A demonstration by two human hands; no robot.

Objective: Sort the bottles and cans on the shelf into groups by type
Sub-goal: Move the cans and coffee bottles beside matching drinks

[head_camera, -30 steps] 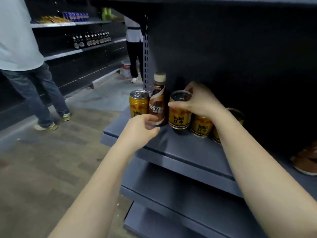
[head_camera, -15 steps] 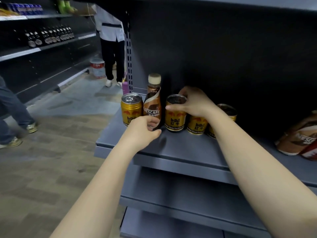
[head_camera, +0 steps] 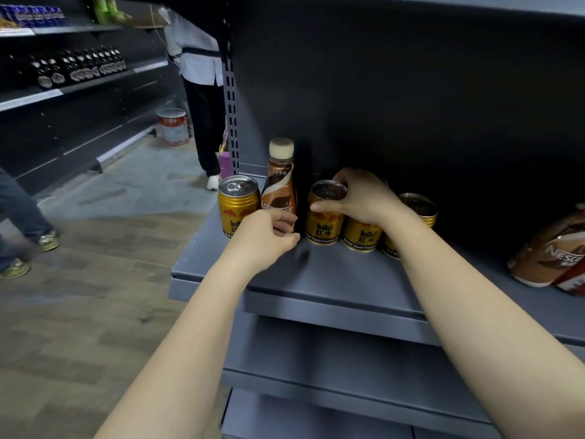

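While sorting drinks on a grey shelf (head_camera: pixel 348 280): left hand (head_camera: pixel 262 236) curled around the base of an upright Nescafé bottle (head_camera: pixel 280 188), right hand (head_camera: pixel 364 198) gripping the rim of a gold Red Bull can (head_camera: pixel 324 217) just to the right of it. Another can (head_camera: pixel 237 205) just left of the left hand, two more cans (head_camera: pixel 362 236) (head_camera: pixel 418 207) under and beyond the right wrist, a pack (head_camera: pixel 550 258) lettered "NESC…" well off to the right. Cans likely rigid, smooth, fairly heavy if full; best taken round the wall or rim. Bottle likely plastic, top-heavy, best held at the waist. Legible: "RedBull", Chinese characters, "Vitamin Functional". Bottle's wording partly hidden behind the left hand.
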